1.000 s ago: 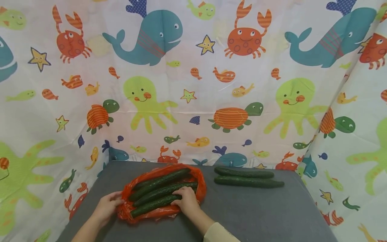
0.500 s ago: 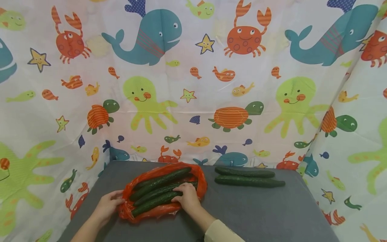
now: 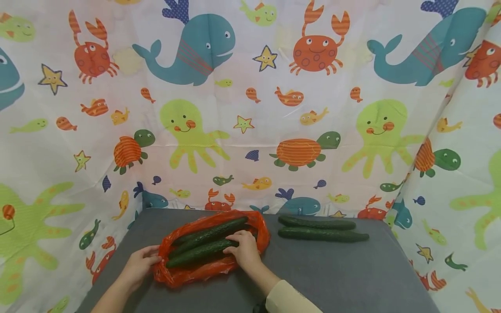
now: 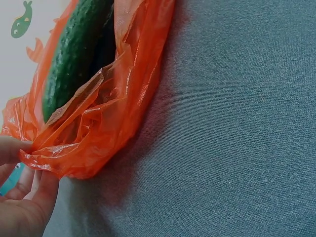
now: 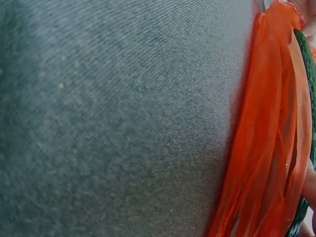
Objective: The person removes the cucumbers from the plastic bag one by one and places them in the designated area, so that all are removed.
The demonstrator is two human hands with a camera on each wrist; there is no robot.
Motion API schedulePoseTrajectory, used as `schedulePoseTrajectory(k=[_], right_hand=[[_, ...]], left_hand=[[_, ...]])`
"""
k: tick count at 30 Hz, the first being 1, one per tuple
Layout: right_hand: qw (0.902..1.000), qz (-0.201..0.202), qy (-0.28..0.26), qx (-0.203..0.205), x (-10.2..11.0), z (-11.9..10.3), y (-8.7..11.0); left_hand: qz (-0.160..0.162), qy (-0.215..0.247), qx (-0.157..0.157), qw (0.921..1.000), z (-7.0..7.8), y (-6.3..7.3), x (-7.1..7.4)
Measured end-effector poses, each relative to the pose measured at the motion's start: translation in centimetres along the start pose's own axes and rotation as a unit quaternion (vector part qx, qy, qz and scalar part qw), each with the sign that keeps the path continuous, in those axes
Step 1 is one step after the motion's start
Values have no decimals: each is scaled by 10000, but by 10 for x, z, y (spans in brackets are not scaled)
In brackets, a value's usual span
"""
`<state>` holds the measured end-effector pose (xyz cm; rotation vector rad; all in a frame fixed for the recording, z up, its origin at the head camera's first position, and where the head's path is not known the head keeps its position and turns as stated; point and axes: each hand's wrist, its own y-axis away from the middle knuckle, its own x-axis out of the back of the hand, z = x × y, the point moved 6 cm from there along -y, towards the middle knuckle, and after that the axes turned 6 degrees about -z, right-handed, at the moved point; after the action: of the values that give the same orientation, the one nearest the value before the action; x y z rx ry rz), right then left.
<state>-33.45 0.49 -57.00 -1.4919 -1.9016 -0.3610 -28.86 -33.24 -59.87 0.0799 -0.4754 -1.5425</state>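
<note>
An orange-red plastic bag (image 3: 195, 274) lies opened out on the grey table, with dark green cucumbers inside. My left hand (image 3: 141, 266) pinches the bag's left edge; in the left wrist view its thumb and fingers (image 4: 44, 190) hold the crumpled film. With thumb and fingers, my right hand (image 3: 246, 251) grips the right part of the front cucumber (image 3: 197, 253). That cucumber hides much of what lies behind it. A further cucumber (image 3: 215, 231) rests along the bag's far side. The right wrist view catches only a bit of the hand beside the bag (image 5: 261, 113).
Two more cucumbers, a far one (image 3: 317, 223) and a nearer one (image 3: 322, 235), lie side by side at the table's back right. Grey cloth covers the table (image 3: 332, 278). A sheet printed with sea animals (image 3: 250, 130) hangs behind and at both sides.
The front cucumber has shifted up and away from the bag's near wall, now covering the middle one. My right hand has moved slightly up with it. The left hand stays at the bag's edge.
</note>
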Motion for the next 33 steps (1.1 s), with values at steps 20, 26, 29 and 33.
schedulePoseTrajectory(k=[20,26,29,33], right_hand=[[9990,38,-455,16,10,-24,-8],[9988,96,-443,166,12,-36,-10],[9987,93,-447,213,14,-43,-10],[9983,87,-526,243,15,-51,-9]], left_hand=[[-7,-27,-190,9998,1,-1,2],[7,14,-163,9999,2,-1,2],[25,15,-103,9999,1,1,3],[36,44,-33,10000,-1,4,4]])
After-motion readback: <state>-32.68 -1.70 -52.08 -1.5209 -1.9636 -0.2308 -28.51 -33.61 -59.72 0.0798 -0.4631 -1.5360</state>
